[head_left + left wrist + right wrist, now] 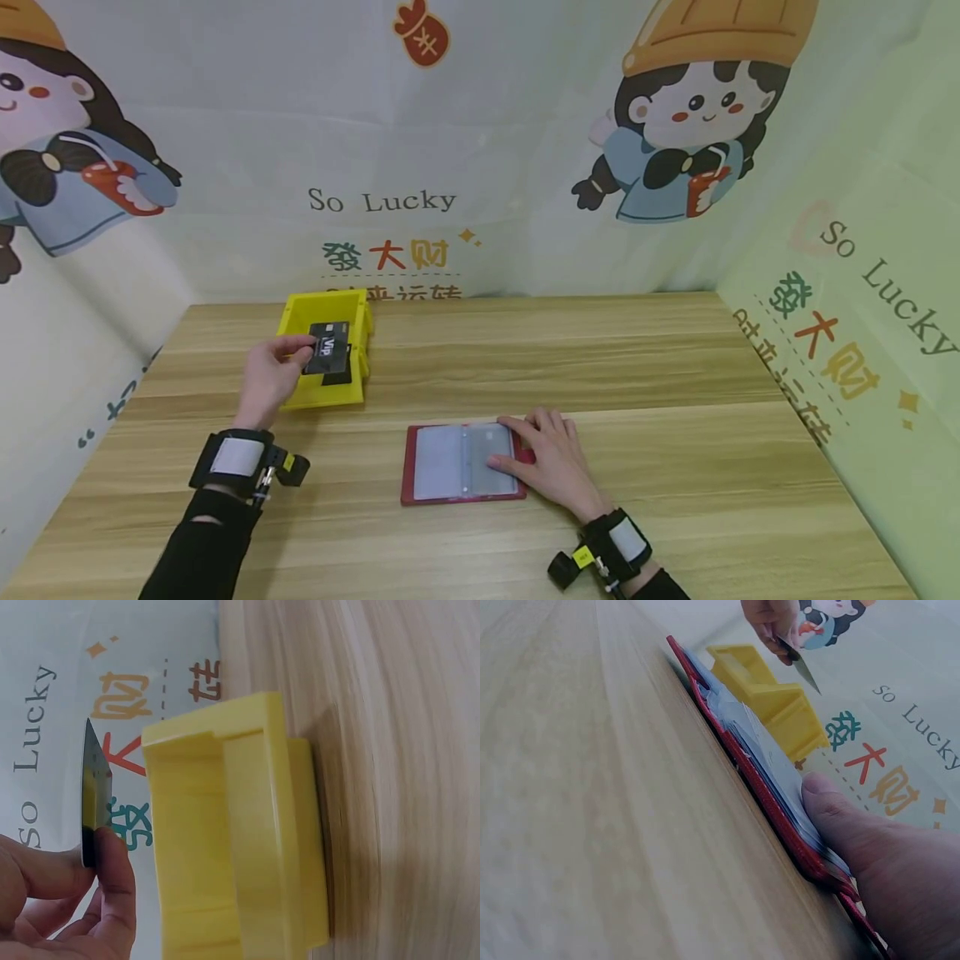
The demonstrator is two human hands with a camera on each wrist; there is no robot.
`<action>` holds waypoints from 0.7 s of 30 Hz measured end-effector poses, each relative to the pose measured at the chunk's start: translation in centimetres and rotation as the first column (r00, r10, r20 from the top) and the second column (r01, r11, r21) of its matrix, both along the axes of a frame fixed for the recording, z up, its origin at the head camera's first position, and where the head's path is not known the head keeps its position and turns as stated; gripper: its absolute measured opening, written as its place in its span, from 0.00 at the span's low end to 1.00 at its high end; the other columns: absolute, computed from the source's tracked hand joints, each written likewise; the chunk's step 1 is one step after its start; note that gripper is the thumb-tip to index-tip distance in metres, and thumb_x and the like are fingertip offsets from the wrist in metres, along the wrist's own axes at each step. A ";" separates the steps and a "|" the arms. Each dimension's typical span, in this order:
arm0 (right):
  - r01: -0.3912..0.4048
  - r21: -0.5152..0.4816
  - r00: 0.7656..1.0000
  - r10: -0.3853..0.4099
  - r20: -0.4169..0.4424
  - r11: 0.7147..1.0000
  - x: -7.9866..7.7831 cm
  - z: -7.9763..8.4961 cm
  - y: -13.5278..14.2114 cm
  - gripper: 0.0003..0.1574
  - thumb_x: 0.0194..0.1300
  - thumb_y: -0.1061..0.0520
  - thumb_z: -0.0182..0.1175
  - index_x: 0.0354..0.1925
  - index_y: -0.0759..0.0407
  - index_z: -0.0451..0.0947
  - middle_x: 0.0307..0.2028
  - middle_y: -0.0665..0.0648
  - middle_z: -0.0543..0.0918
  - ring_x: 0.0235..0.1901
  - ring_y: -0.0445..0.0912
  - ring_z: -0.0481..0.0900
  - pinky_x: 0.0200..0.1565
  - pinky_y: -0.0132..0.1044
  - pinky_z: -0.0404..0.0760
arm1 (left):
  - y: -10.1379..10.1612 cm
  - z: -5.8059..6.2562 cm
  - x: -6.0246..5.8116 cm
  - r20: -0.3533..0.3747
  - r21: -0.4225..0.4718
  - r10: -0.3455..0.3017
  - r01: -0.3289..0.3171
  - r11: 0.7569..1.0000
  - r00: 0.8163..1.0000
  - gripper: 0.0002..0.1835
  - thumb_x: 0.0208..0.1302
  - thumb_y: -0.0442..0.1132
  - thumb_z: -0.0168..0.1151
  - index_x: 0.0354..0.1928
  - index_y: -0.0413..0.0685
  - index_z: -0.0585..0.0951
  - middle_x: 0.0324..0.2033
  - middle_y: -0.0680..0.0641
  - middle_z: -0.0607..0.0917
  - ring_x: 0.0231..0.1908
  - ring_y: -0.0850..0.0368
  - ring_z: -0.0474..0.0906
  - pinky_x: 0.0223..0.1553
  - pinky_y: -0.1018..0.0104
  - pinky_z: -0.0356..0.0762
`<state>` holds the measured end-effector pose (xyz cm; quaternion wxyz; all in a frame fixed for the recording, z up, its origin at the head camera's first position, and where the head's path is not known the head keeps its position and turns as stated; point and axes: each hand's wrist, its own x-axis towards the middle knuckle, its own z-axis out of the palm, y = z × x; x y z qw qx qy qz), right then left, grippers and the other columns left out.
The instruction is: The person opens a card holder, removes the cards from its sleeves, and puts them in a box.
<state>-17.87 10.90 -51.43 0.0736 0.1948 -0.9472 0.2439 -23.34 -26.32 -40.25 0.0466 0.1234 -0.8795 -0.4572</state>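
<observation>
The bench (637, 358) has a pale wood-grain top, its streaks running side to side. A yellow bin (307, 307) stands toward its far left; nearer the front, to the right and apart from the bin, lies a red-covered booklet (437, 462) — spread open, translucent pages up.

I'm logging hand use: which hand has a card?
The left hand, pinching the dark VIP card above the yellow bin; the right hand touches the open red booklet.

The wood-grain desk (637, 358) lies beneath the left grip (272, 375). Beyond that grip, a pale backdrop (517, 142) carries "So Lucky" lettering (387, 202) and, farther right, an orange-hatted cartoon figure (697, 117).
</observation>
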 end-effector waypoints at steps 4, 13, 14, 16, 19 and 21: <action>0.000 0.003 1.000 0.000 -0.004 1.000 0.0 0.0 0.0 0.38 0.58 0.31 0.67 0.62 0.45 0.79 0.36 0.48 0.66 0.39 0.44 0.60 0.45 0.38 0.54 | 0.2 -0.2 -0.7 -0.021 -0.071 0.037 -0.039 0.997 0.999 0.18 0.77 0.34 0.50 0.61 0.34 0.78 0.58 0.32 0.78 0.48 0.44 0.73 0.39 0.69 0.69; 0.001 0.000 1.000 -0.001 0.007 1.000 0.0 0.2 0.0 0.39 0.57 0.30 0.67 0.62 0.45 0.79 0.37 0.48 0.66 0.40 0.45 0.60 0.45 0.39 0.55 | 0.7 -0.7 -1.9 -0.079 -0.187 0.035 -0.049 0.981 0.996 0.16 0.75 0.31 0.52 0.57 0.30 0.80 0.54 0.28 0.80 0.46 0.40 0.77 0.38 0.66 0.73; 0.001 0.001 1.000 -0.001 0.012 1.000 0.0 0.2 0.0 0.39 0.58 0.30 0.67 0.63 0.45 0.78 0.37 0.48 0.66 0.40 0.45 0.60 0.45 0.39 0.55 | 0.8 -0.8 -2.0 -0.084 -0.195 0.034 -0.050 0.980 0.996 0.15 0.75 0.31 0.52 0.57 0.30 0.80 0.53 0.28 0.80 0.46 0.40 0.76 0.38 0.65 0.73; 0.001 -0.002 1.000 -0.001 0.025 1.000 0.0 0.2 0.0 0.40 0.57 0.29 0.67 0.63 0.45 0.78 0.37 0.49 0.67 0.41 0.45 0.60 0.45 0.39 0.55 | 0.9 -1.0 -2.3 -0.088 -0.212 0.033 -0.051 0.976 0.996 0.15 0.75 0.30 0.51 0.56 0.29 0.80 0.53 0.28 0.80 0.46 0.39 0.76 0.40 0.62 0.74; 0.000 -0.007 0.999 0.000 0.036 1.000 0.0 0.2 0.0 0.40 0.57 0.30 0.67 0.63 0.45 0.78 0.37 0.49 0.67 0.40 0.45 0.60 0.45 0.40 0.55 | 1.1 -1.4 -2.6 -0.086 -0.229 0.041 -0.060 0.972 0.995 0.15 0.75 0.30 0.51 0.56 0.29 0.80 0.52 0.29 0.81 0.45 0.40 0.76 0.41 0.59 0.75; 0.001 -0.009 0.999 0.000 0.039 1.000 0.0 0.2 0.0 0.40 0.57 0.30 0.67 0.63 0.45 0.78 0.37 0.49 0.66 0.40 0.45 0.60 0.45 0.40 0.55 | 1.3 -1.7 -2.9 -0.083 -0.238 0.046 -0.065 0.969 0.995 0.14 0.75 0.30 0.52 0.55 0.29 0.80 0.51 0.29 0.81 0.45 0.39 0.76 0.42 0.57 0.76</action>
